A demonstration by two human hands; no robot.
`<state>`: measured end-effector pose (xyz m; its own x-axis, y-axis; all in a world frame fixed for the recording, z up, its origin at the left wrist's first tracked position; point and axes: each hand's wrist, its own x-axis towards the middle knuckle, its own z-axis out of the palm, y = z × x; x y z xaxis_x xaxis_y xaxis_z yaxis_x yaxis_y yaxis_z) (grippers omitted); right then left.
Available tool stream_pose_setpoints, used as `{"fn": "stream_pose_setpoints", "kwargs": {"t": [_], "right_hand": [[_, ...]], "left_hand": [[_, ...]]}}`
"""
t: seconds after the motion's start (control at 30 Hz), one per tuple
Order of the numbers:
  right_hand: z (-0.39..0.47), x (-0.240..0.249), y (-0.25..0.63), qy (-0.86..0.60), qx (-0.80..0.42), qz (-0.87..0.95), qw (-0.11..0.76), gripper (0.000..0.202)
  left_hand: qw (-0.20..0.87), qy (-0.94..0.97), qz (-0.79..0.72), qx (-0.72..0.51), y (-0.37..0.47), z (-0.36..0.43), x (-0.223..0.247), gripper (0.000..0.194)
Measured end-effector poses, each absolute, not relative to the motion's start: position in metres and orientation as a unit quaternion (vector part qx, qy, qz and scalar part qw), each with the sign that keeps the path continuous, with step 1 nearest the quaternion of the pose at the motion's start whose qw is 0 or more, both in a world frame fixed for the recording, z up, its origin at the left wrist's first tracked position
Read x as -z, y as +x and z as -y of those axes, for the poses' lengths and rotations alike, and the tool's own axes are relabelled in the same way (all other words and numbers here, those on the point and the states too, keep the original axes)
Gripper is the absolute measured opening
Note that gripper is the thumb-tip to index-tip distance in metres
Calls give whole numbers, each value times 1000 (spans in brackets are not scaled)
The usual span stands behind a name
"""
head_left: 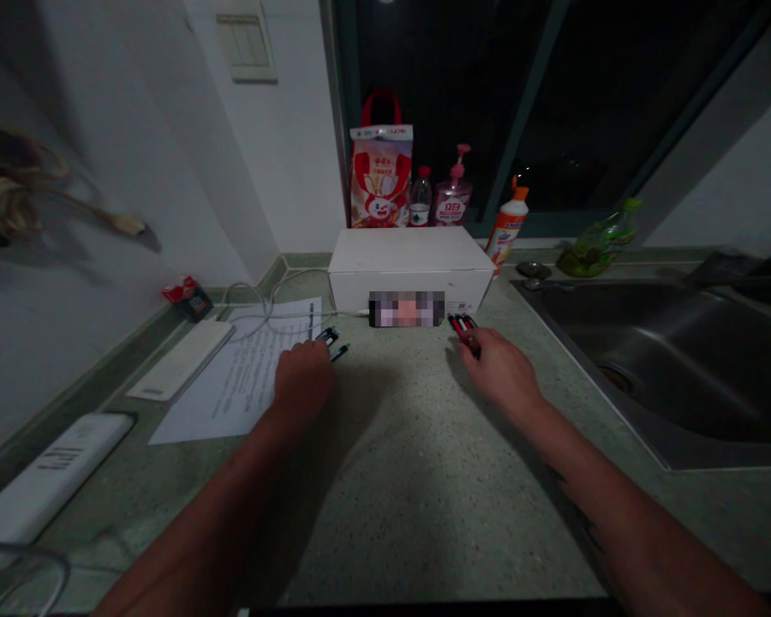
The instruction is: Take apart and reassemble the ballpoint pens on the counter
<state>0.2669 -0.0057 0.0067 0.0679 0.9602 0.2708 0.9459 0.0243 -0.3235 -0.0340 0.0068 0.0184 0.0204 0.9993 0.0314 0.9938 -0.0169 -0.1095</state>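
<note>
My left hand point(305, 374) is closed at the right edge of a printed sheet point(248, 377), with dark pens point(327, 336) showing just beyond its fingers. One of these pens points out to the right of the hand. On the right side of the counter, my right hand point(496, 364) has its fingers closed on red and black pens point(463, 326), whose ends stick out ahead of the fingertips. Between the hands and farther back, a phone point(407, 308) with a blurred screen leans against a white box point(411, 250). A white cable runs to the phone from the left.
A metal sink point(681, 360) lies to the right. Behind the box stand a red bag point(381, 180), a small bottle point(420, 197), a pump bottle point(453, 193) and an orange-capped bottle point(507, 224). A white slab point(181, 360) and a power strip point(57, 471) lie left.
</note>
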Motion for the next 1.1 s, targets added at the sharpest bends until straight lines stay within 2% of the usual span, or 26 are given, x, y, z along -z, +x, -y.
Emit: {"fn": "stream_pose_setpoints", "kwargs": {"t": [0.1,0.2,0.3,0.43,0.57,0.73,0.9,1.1], "right_hand": [[8,-6,261,-646,-27,718,258,27],[14,-7,249,-525,-35,799,292,26],[22,-7,235,-431,-59,864,254,30],[26,-2,227,-423,-91,884,173,14],[21,-4,237,-451,-162,849,222,17],[17,-10,245,-464,-233,818,248,16],[20,-12,245,-461,-194,827,259,15],[23,-7,238,-443,-176,854,211,22]], "left_hand": [[20,-741,672,5,-25,-5,-20,27],[-42,-782,617,77,-8,5,-17,22],[-132,-842,500,153,9,19,-9,20],[-186,-853,432,225,17,28,-1,22],[-170,-839,441,270,10,23,-1,19],[-147,-825,469,280,6,21,-4,19],[-195,-797,520,237,10,24,-10,26],[-203,-797,533,198,13,24,-10,34]]}}
